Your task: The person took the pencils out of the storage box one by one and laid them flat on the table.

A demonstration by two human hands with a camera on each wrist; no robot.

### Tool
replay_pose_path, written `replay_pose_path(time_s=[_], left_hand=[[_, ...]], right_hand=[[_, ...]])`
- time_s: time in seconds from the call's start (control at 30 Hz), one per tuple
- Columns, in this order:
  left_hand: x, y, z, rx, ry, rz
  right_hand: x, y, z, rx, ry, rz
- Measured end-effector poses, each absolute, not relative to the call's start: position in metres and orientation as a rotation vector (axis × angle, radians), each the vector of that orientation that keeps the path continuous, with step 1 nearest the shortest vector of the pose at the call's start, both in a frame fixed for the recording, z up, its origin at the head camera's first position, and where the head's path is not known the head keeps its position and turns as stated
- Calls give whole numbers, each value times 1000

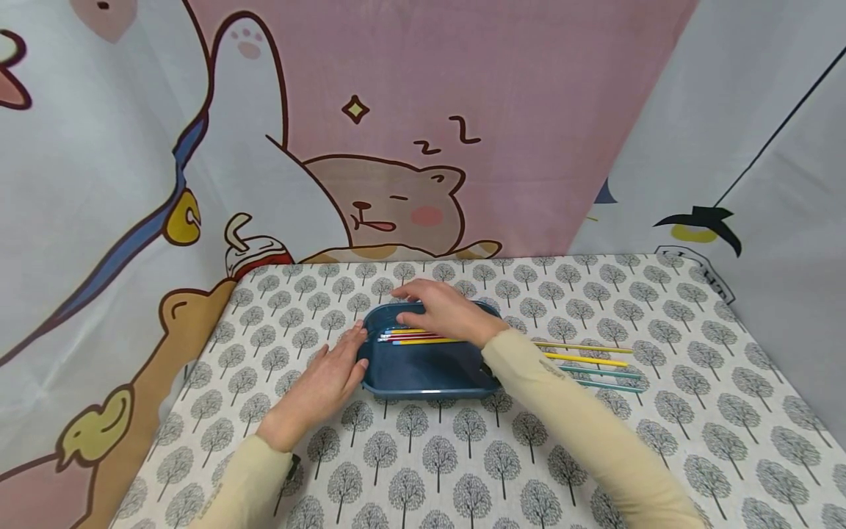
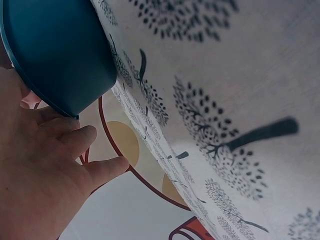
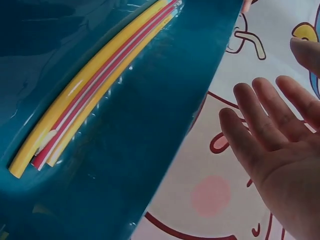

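A dark blue tray (image 1: 429, 371) with a raised rim sits on the patterned tablecloth. Inside, along its far side, lies a small bundle of yellow and red pencils (image 1: 413, 338), seen close up in the right wrist view as pencils (image 3: 85, 95). My left hand (image 1: 333, 375) touches the tray's left rim with fingers extended; in the left wrist view the hand (image 2: 55, 150) has its fingers along the underside of the tray wall (image 2: 70, 55). Above the tray's far side hovers my right hand (image 1: 443, 308), holding nothing, its fingers (image 3: 265, 120) loosely spread.
Yellow pencils (image 1: 595, 360) and green pencils (image 1: 608, 372) lie on the cloth right of the tray, partly hidden by the right sleeve (image 1: 562, 404). The tree-print tablecloth (image 1: 436, 455) ends at a cartoon-printed curtain (image 1: 529, 110) behind.
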State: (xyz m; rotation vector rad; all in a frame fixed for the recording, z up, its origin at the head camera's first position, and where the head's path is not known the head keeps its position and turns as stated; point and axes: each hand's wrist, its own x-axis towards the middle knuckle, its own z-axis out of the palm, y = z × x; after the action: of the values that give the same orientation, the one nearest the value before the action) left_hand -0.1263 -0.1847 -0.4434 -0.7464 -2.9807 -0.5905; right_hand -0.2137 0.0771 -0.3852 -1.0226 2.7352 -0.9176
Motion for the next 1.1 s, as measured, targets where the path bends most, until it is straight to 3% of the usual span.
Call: replay_pose_path(time_s=[1.1], left_hand=[[-126,-185,-443,-752,-2966,-614]], right_hand=[[-222,75,-431,-917,2526,-796]])
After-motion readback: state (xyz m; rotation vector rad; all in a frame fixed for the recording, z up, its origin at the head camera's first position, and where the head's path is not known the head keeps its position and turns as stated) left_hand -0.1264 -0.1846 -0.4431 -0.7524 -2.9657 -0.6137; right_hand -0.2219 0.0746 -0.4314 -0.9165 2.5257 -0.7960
